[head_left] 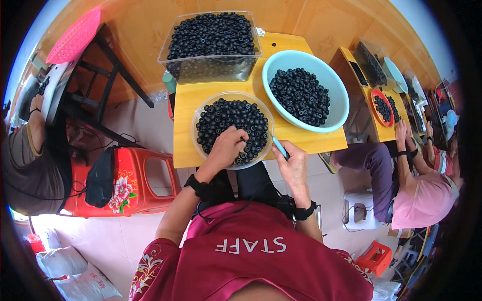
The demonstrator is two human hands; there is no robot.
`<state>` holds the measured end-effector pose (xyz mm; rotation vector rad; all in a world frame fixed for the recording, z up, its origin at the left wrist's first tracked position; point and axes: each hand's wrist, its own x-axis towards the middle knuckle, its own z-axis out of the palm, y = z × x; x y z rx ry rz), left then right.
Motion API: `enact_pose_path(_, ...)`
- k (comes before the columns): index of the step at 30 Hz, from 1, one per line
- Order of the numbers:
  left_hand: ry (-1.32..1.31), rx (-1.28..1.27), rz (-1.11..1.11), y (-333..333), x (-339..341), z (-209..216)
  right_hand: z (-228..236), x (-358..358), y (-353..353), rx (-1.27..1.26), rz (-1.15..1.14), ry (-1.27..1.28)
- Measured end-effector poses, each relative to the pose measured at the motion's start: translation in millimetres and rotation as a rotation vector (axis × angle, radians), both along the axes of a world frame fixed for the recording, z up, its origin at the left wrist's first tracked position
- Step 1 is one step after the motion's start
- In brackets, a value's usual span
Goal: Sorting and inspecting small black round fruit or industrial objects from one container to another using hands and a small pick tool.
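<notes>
Left hand [227,145] over black beads [233,116] in clear bowl [231,94], fingers curled, whether gripping one unclear, right hand [294,168] with fingers wrapped round blue tool [280,149] at bowl's rim, yellow worktop [306,143] beneath

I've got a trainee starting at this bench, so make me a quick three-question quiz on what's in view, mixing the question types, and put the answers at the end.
1. Short answer: Which of the wearer's hands holds the blue-handled tool?
2. True or false: The light-blue basin stands to the right of the rectangular clear bin.
3. Fill in the blank: The left hand is over the black pieces in the ____.

Key:
1. The right hand.
2. True.
3. Round clear bowl.
</notes>
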<state>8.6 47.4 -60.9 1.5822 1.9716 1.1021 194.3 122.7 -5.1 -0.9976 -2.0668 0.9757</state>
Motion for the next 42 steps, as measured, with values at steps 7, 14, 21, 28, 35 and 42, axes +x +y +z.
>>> enact_pose_path(7,-1.305,0.030,0.005,-24.7,-12.3,34.7,13.8,-8.7,-11.3,-0.068,0.142,0.018)
enact_pose_path(14,-1.618,0.130,-0.034,-38.6,-3.8,38.6,15.7,-26.1,-19.4,0.154,0.346,0.103)
enact_pose_path(21,-1.684,0.180,-0.063,-45.7,-4.4,32.9,26.3,-27.5,-22.1,0.236,0.386,-0.026)
enact_pose_path(28,-1.728,0.192,-0.079,-47.2,-2.9,34.5,29.1,-27.5,-22.5,0.294,0.389,-0.067)
enact_pose_path(35,-1.787,0.191,-0.090,-47.4,-2.3,30.9,26.4,-27.6,-23.8,0.312,0.355,-0.028)
enact_pose_path(42,-1.784,0.185,-0.070,-47.1,-0.6,33.7,27.6,-27.1,-22.8,0.318,0.374,-0.050)
